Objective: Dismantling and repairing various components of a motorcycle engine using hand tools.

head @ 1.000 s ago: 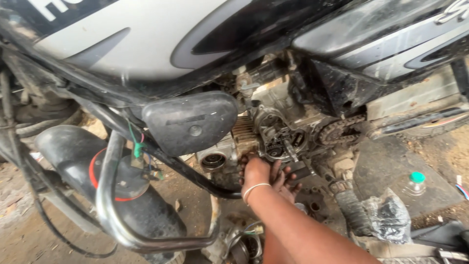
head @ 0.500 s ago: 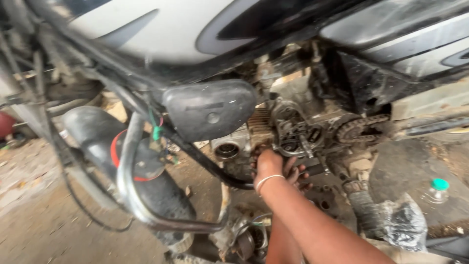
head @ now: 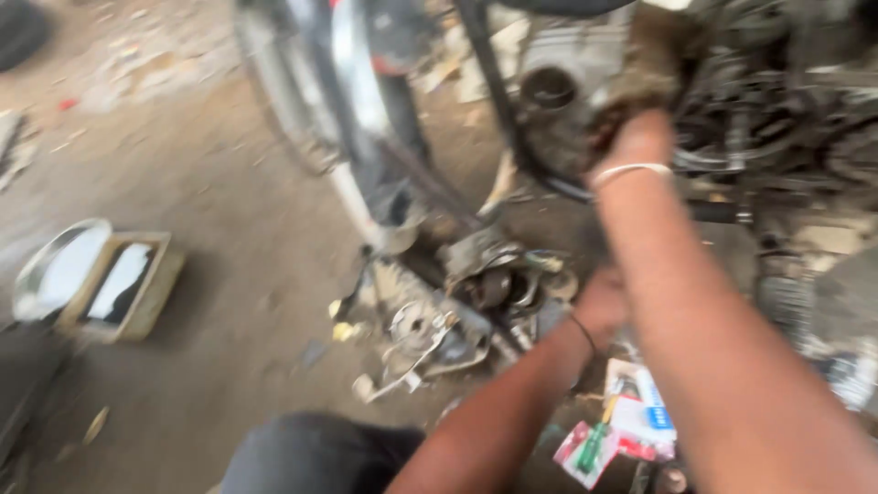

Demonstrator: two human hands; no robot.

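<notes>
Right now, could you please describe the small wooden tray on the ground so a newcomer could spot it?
Start at the motorcycle engine and look far left across the dirt floor. There lies the shallow square wooden tray, beside a round pale metal dish. It alone is boxy and tan-rimmed.

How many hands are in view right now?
2. The right hand is up at the motorcycle engine; the left hand is lower, by loose engine parts on the ground.
</notes>
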